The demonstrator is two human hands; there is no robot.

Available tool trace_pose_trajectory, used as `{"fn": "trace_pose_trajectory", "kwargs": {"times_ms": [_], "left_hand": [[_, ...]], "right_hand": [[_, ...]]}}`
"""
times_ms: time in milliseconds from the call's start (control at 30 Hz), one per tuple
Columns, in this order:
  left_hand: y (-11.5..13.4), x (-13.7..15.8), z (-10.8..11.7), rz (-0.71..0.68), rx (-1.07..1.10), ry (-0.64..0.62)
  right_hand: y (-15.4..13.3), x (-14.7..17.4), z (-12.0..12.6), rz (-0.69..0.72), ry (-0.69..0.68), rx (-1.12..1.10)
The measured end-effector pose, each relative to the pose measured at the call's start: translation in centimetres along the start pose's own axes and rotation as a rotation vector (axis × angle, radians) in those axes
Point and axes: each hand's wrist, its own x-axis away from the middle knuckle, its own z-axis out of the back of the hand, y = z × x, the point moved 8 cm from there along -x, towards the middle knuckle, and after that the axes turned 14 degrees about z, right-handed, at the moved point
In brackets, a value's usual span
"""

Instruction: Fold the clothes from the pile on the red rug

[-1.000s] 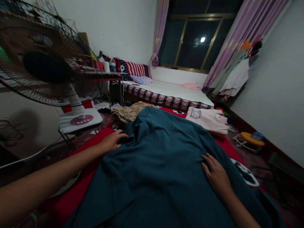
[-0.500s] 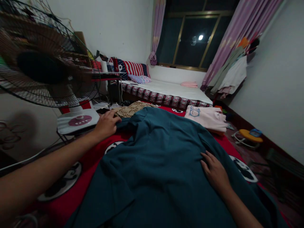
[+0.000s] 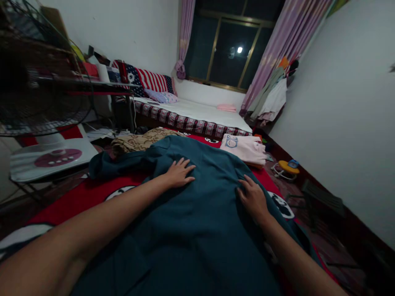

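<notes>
A dark teal long-sleeved garment (image 3: 200, 209) lies spread over a red cloth (image 3: 77, 199) with black-and-white round motifs. My left hand (image 3: 180, 173) rests flat on its upper left part, fingers spread. On the upper right part lies my right hand (image 3: 252, 195), its fingers apart and slightly bent against the fabric. One sleeve (image 3: 120, 164) stretches out to the left beyond my left forearm. The garment's near end runs out of the picture at the bottom.
A folded pink garment (image 3: 243, 148) sits at the far right, a brown patterned cloth (image 3: 140, 139) at the far left. Left stands a fan with a white base (image 3: 55, 156). Behind is a bed (image 3: 197, 111); a yellow stool (image 3: 288, 167) stands on the right.
My left hand has moved right, from the left sleeve onto the garment's body. That sleeve now extends farther left. My right hand stays on the right part; the view has turned right.
</notes>
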Motion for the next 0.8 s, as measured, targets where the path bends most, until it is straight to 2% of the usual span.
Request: {"fn": "trace_pose_trajectory", "kwargs": {"times_ms": [67, 167, 267, 367, 500, 567, 633, 733, 800], "left_hand": [[-2.0, -0.6, -1.2, 0.071, 0.01, 0.011], [-3.6, -0.5, -2.3, 0.065, 0.037, 0.079], [-3.9, -0.1, -2.7, 0.052, 0.068, 0.143], [-3.7, 0.2, -2.6, 0.038, 0.095, 0.181], [-3.8, 0.4, -2.1, -0.009, 0.109, 0.197], [-4.2, 0.2, -1.8, -0.014, 0.112, 0.207], [-4.8, -0.1, -1.6, 0.013, 0.105, 0.231], [-5.2, -0.6, -1.6, 0.049, 0.075, 0.236], [-4.9, -0.6, -2.0, 0.031, 0.042, 0.173]], "right_hand": [[2.4, -1.3, 0.2, -0.093, 0.063, -0.064], [6.6, -2.9, -0.9, -0.282, 0.065, -0.104], [9.8, -3.9, -2.7, -0.485, 0.018, -0.166], [10.8, -4.7, -4.0, -0.608, -0.045, -0.173], [9.8, -6.8, -4.1, -0.492, -0.142, -0.073], [9.8, -7.7, -2.7, -0.466, -0.065, 0.002], [10.3, -8.0, -1.4, -0.504, 0.01, 0.093], [10.5, -8.1, -1.2, -0.517, -0.02, 0.149], [9.5, -7.8, -1.5, -0.445, -0.03, 0.155]]}}
